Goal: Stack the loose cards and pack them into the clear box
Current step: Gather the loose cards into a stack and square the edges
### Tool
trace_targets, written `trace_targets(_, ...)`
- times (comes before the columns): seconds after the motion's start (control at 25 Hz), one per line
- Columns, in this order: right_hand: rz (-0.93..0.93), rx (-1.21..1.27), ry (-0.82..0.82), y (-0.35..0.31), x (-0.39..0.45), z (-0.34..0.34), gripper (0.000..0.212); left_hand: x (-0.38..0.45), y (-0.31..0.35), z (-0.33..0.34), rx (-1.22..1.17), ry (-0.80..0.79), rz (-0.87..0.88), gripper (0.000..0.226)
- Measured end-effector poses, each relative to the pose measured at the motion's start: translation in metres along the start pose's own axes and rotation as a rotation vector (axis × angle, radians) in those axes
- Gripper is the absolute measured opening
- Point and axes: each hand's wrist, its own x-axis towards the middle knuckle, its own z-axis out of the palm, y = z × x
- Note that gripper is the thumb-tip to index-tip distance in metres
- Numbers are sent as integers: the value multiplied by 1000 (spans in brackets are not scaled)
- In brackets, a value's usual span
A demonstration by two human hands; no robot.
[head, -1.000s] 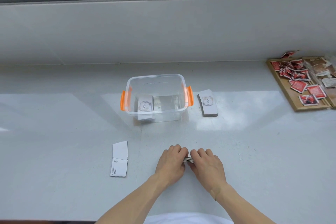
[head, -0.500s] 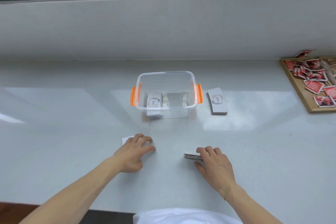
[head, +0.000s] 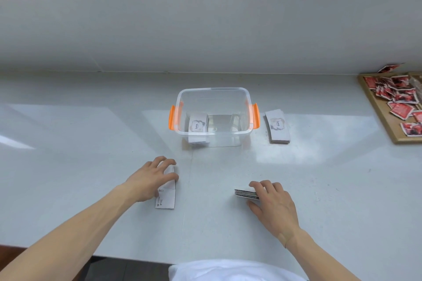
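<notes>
1. Two loose cards (head: 166, 191) lie end to end on the white counter (head: 91, 143), in front of the clear box (head: 213, 116) and to its left. They form one pale strip whose long axis runs away from the person, towards the window wall; the printed end is the near one.
2. Left hand (head: 149, 178) rests on the far card, fingers spread and curled down over it, thumb against its right edge. Whether the card is actually pinched or only pressed flat I cannot tell.
3. Right hand (head: 274, 203) pins a squared stack (head: 246, 193) to the counter, fingers closed over its top, dark edges showing at the left. Its long axis appears to run left to right, crosswise to the loose strip.
4. To do this step well, I judge the left hand should slide the cards to the counter edge or lift one corner with a fingertip, since thin cards on a glossy surface resist a straight pinch. Turn them to match the stack before laying them on, and keep the right hand steady so the pile stays square.
5. Inside the box a bundle (head: 198, 124) reading "love" stands at the left; another pile (head: 277, 126) waits just beside the box's right orange handle (head: 255, 115).
</notes>
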Motion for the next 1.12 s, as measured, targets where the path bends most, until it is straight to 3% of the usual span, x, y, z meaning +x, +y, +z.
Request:
trace_targets(0.2, -6, 35, 12, 2, 3, -2, 44, 7, -2, -7, -120, -5, -29, 48)
trace_targets(0.36, -14, 33, 7, 2, 2, -2, 51, 13, 10, -16, -568, -57, -161, 27)
trace_targets(0.44, -7, 24, 13, 1, 2, -2, 54, 20, 26, -23, -716, 33, -176, 28)
trace_targets(0.6, -26, 3, 43, -1, -2, -1, 68, 42, 75, -32, -790, 324, -184, 25)
trace_targets(0.76, -27, -16, 80, 1, -5, 1, 82, 61, 127, -39, -850, 429, -106, 31)
trace_targets(0.84, -23, -35, 84, 0, -4, 1, 83, 67, 146, -44, -974, 345, -13, 41)
trace_targets(0.96, -17, -64, 78, -1, -3, 2, 83, 71, 160, -52, -1096, 84, 85, 65)
trace_targets(1.12, -6, -21, 66, -3, -1, -1, 79, 76, 173, -60, -1128, -2, 93, 63)
